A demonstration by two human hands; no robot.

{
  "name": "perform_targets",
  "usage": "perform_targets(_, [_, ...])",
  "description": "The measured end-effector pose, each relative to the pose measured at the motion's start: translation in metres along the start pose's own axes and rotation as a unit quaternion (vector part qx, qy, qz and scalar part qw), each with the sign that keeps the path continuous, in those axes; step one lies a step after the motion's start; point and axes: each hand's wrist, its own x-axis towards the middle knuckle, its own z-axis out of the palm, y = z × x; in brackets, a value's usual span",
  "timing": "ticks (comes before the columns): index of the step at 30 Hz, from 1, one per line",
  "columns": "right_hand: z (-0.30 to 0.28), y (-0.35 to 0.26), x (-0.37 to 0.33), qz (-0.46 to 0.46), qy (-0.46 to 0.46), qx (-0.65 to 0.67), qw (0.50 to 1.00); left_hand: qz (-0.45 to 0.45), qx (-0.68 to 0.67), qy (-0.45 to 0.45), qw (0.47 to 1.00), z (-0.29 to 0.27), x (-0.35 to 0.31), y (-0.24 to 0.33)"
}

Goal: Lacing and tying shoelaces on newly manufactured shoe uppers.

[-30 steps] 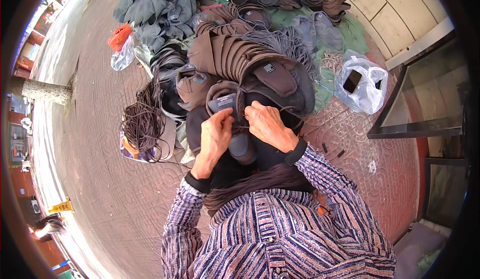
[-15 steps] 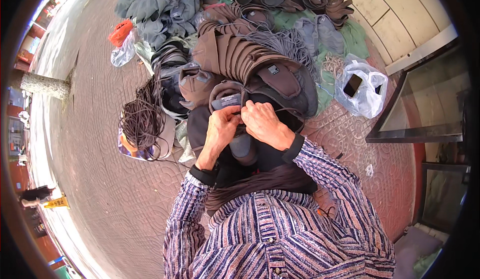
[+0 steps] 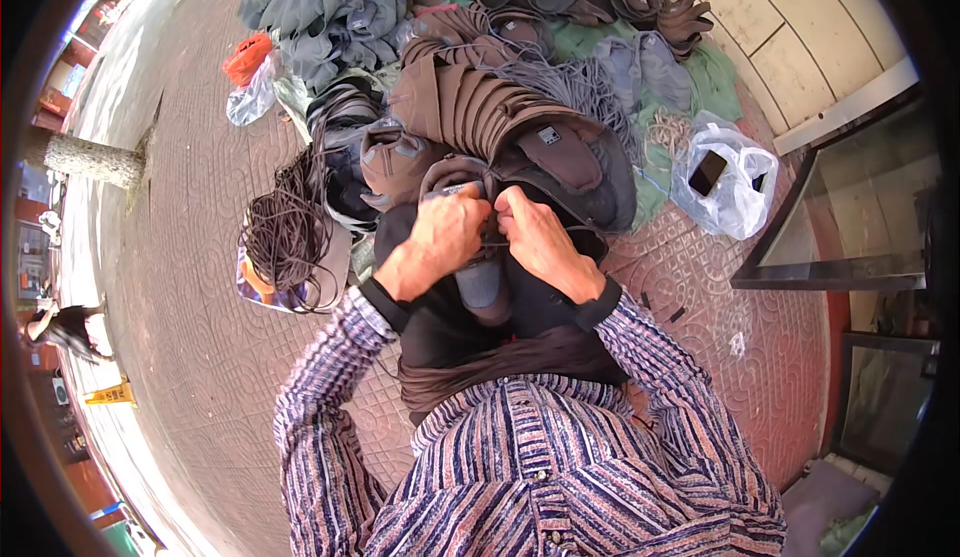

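Observation:
A brown and grey shoe upper (image 3: 482, 292) lies between my knees, its dark toe toward me and its collar away. Over its lacing area, my left hand (image 3: 438, 244) is closed, with the fingers curled in a pinch. Just to its right, my right hand (image 3: 545, 247) is pinched too, fingertips close to the left hand's. Both seem to grip the shoe's lace, of which very little shows between the fingers. Across my lap lies a thick bundle of brown shoelaces (image 3: 510, 365). My hands partly cover the tongue and eyelets.
Stacked brown shoe uppers (image 3: 470, 102) lie just beyond my hands. At left is a heap of brown laces (image 3: 288, 222); grey laces (image 3: 575, 92) lie farther off. A clear plastic bag (image 3: 725, 182) with a phone sits right, near a glass-paned frame (image 3: 840, 207).
My hands have drawn slightly apart over the shoe upper, the left one moving up and turning its knuckles over. My left elbow has swung outward to the left.

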Motion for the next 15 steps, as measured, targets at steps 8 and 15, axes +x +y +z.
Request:
perform_targets(8, [-0.004,-0.014,-0.01,-0.236,-0.005,-0.306,0.922,-0.305,-0.466,-0.157,0.816,-0.073,-0.01,-0.022])
perform_targets(15, [-0.02,-0.013,-0.001,-0.223,-0.09,-0.333,0.912,-0.29,-0.884,-0.034,0.366,-0.014,-0.055,-0.043])
